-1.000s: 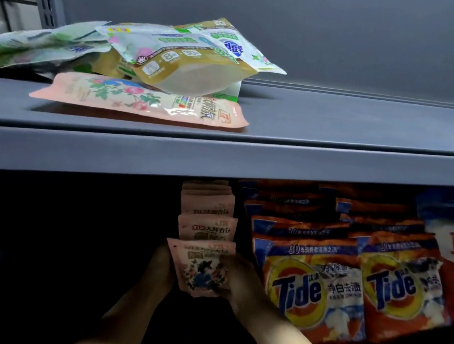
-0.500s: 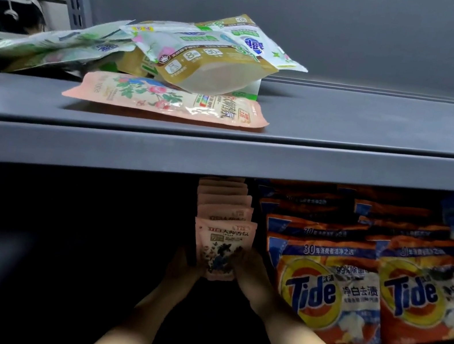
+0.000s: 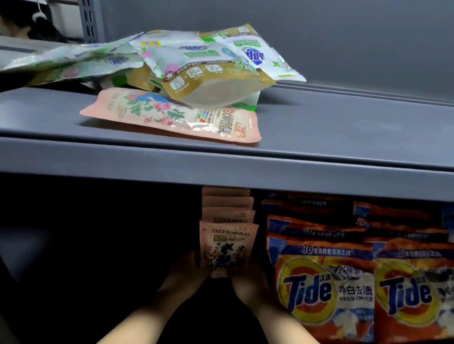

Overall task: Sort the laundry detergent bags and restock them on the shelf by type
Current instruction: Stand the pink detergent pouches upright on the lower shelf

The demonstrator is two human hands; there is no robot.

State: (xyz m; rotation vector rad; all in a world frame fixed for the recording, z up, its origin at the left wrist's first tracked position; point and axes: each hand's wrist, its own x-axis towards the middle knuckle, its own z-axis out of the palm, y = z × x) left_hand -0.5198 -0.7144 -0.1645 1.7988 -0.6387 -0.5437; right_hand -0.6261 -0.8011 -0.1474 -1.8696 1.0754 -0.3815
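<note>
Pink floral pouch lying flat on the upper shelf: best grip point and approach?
Pinch the pink floral pouch at its near long edge, coming from the shelf front. It lies flat, the gold pouch overlaps its back, and the near edge sits free by the shelf lip.

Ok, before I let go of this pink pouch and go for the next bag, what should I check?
1. Pink pouch gripped by left hand and right hand: ok.
2. Lined up with the pink row behind: ok.
3. Clear of the Tide bags: ok.
4. Standing on the lower shelf: cannot tell, base hidden.
5. Flat pink bag on the upper shelf unsorted: not ok.
</note>
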